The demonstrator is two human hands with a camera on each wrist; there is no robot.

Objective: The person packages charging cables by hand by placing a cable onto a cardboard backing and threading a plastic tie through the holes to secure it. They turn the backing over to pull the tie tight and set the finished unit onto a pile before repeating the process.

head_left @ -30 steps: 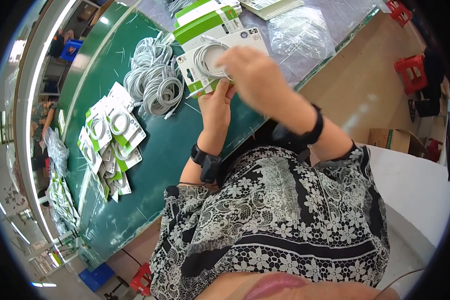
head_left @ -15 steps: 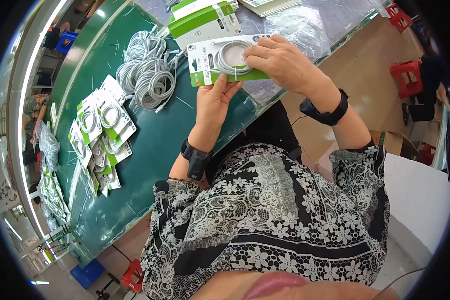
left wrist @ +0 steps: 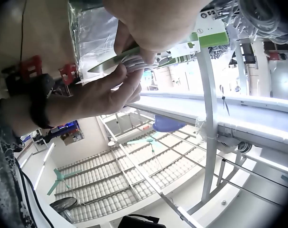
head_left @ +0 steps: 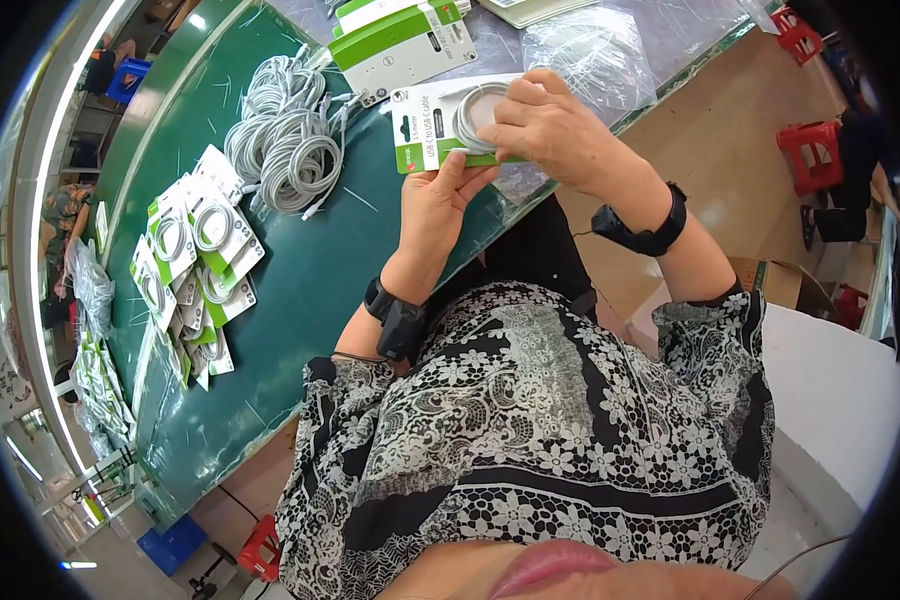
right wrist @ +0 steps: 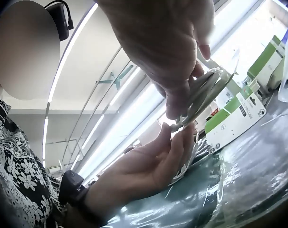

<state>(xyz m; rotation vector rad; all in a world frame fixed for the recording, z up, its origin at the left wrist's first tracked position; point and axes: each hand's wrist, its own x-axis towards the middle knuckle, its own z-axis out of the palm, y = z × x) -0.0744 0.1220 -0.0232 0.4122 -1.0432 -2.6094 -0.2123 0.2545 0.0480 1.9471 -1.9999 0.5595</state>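
A white and green cable card (head_left: 425,125) is held up over the table's near edge, with a coiled light-grey cable (head_left: 463,122) lying on its face. The left hand (head_left: 432,215) grips the card's lower edge, thumb in front and fingers behind. On the coil's right side the right hand (head_left: 555,130) pinches cable and card with curled fingers. In the right wrist view the coil (right wrist: 208,95) sits between the right hand (right wrist: 158,42) above and the left hand (right wrist: 148,166) below. The left wrist view shows both hands meeting at the coil (left wrist: 134,63).
On the green table (head_left: 310,260) lie a heap of loose coiled cables (head_left: 295,165) and a pile of carded cables (head_left: 213,226) to the left. Behind the hands are stacked cards (head_left: 395,62) and a clear plastic bag (head_left: 595,60). Red stools (head_left: 810,158) stand at right.
Across the earlier frames the right hand came from a raised, blurred position onto the coil's right side. The card turned nearly level and shifted slightly right, with the left hand still gripping it.
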